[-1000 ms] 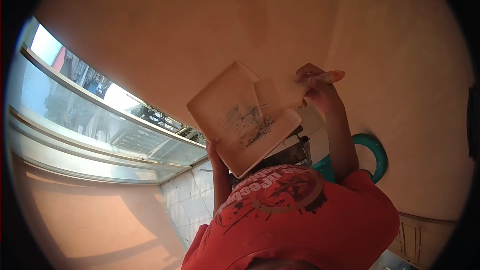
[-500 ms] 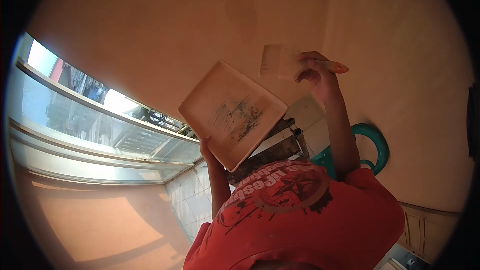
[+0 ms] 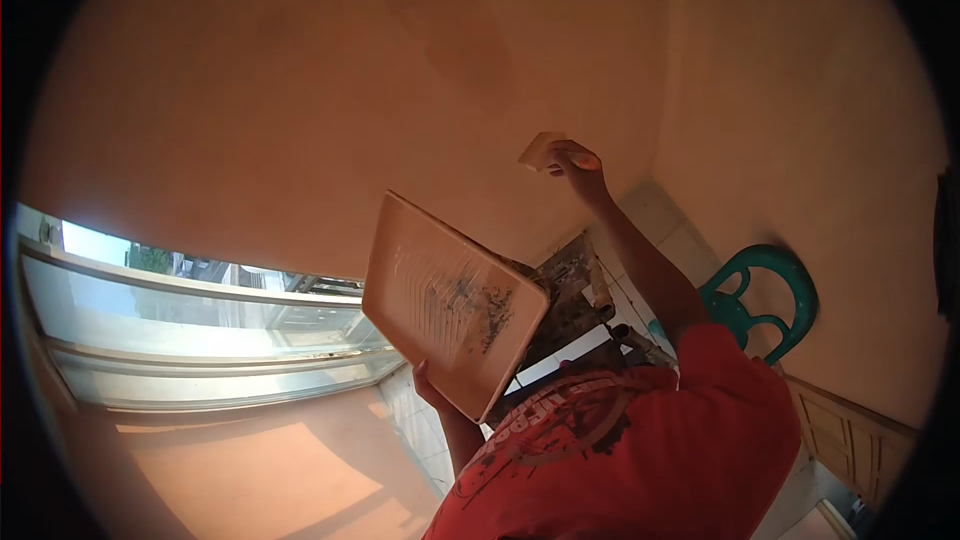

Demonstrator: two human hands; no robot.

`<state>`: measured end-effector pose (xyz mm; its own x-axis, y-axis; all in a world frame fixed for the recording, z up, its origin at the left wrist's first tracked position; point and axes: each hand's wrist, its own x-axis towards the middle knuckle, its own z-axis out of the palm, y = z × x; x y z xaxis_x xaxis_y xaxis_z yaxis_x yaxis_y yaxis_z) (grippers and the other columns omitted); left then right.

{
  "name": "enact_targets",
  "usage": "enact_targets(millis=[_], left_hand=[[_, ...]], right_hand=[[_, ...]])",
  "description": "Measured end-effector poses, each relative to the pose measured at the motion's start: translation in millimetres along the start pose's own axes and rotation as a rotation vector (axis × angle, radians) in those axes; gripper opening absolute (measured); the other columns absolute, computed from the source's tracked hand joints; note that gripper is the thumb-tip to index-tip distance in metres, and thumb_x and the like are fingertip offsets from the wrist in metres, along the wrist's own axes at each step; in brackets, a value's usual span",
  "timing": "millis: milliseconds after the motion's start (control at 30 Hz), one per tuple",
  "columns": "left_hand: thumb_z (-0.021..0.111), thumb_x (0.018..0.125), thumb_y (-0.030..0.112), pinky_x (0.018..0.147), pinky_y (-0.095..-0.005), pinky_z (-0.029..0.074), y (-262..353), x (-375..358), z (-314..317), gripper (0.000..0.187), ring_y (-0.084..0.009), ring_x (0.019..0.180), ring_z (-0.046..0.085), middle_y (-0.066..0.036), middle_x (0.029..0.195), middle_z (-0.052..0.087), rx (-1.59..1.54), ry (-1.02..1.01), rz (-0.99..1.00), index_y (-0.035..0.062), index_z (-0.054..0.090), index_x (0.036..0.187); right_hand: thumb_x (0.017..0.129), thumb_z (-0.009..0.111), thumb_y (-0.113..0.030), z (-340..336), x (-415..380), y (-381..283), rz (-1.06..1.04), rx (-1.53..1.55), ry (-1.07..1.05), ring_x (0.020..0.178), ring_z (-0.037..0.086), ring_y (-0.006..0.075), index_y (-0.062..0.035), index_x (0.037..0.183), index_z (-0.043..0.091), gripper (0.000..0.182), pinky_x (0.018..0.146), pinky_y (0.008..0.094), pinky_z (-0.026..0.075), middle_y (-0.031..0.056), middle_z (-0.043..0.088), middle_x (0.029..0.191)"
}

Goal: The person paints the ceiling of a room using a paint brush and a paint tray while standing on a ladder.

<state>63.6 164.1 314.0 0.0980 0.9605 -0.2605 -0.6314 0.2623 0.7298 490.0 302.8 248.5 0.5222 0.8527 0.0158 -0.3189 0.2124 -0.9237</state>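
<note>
My left hand [image 3: 428,385] grips the lower edge of a pale square paint tray [image 3: 450,300], held tilted in front of my red shirt [image 3: 620,450]. Dark smears mark the tray's ribbed face. My right hand [image 3: 578,168] is raised above the tray and is closed on a wide flat paintbrush [image 3: 540,150]. The bristles touch the peach-coloured wall [image 3: 300,90]. A darker streak [image 3: 460,30] runs across the wall above the brush.
A wide window [image 3: 200,330] with metal frames fills the left side. A green plastic chair [image 3: 770,290] stands on the tiled floor [image 3: 650,220] at the right, beside a wooden cabinet [image 3: 840,440]. A dark stained object [image 3: 570,290] shows behind the tray.
My right hand lifted the brush off the tray's face and carried it up to the wall. The tray dropped lower and tilted more edge-on, and my view swung.
</note>
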Motion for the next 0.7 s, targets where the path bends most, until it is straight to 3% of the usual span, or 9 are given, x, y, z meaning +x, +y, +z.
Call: enact_targets(millis=[67,200,267,367,600,700], left_hand=[[0.056,0.084,0.034,0.106,-0.0506,0.044,0,-8,3,0.073,-0.0395,0.126,0.050,-0.022,0.138,0.049,0.006,0.016,-0.019,0.0005,0.036,0.147],[0.056,0.084,0.036,0.105,-0.0502,0.044,7,-16,17,0.071,-0.0385,0.126,0.050,-0.020,0.139,0.050,0.052,0.088,-0.009,0.0017,0.039,0.145],[0.056,0.084,0.036,0.105,-0.0502,0.044,10,-12,13,0.071,-0.0384,0.126,0.051,-0.020,0.138,0.050,0.123,0.126,0.007,0.0016,0.040,0.144],[0.056,0.083,0.037,0.104,-0.0498,0.044,13,-17,-1,0.072,-0.0380,0.125,0.051,-0.019,0.138,0.050,0.083,0.158,-0.051,0.0015,0.040,0.144],[0.057,0.081,0.039,0.106,-0.0478,0.042,10,-19,10,0.074,-0.0365,0.126,0.050,-0.018,0.137,0.051,0.147,0.258,0.042,0.0012,0.041,0.143],[0.057,0.081,0.039,0.106,-0.0477,0.042,13,-21,12,0.075,-0.0365,0.126,0.049,-0.019,0.137,0.050,0.188,0.280,0.033,0.0014,0.041,0.143]], right_hand=[[0.097,0.062,-0.014,4,18,19,-0.160,0.049,0.062,0.091,0.068,0.0128,-0.0051,0.114,0.069,0.020,0.079,0.0280,0.058,0.0046,0.070,0.101],[0.097,0.062,-0.012,17,59,43,-0.227,-0.049,0.125,0.091,0.065,0.0118,-0.0029,0.115,0.069,0.021,0.080,0.0267,0.053,0.0045,0.070,0.102],[0.095,0.063,-0.006,30,74,33,-0.515,-0.058,0.220,0.090,0.064,0.0123,-0.0018,0.114,0.068,0.021,0.080,0.0264,0.050,0.0053,0.069,0.101],[0.092,0.064,-0.001,41,81,32,-0.578,-0.028,0.206,0.089,0.063,0.0133,-0.0015,0.113,0.068,0.021,0.079,0.0263,0.050,0.0068,0.068,0.097],[0.091,0.065,0.001,32,97,123,-0.601,-0.210,0.132,0.086,0.064,0.0170,-0.0006,0.111,0.067,0.021,0.076,0.0289,0.050,0.0096,0.067,0.096],[0.091,0.065,0.001,23,90,154,-0.484,-0.205,0.269,0.089,0.064,0.0165,0.0000,0.111,0.067,0.020,0.079,0.0284,0.051,0.0096,0.067,0.098]])
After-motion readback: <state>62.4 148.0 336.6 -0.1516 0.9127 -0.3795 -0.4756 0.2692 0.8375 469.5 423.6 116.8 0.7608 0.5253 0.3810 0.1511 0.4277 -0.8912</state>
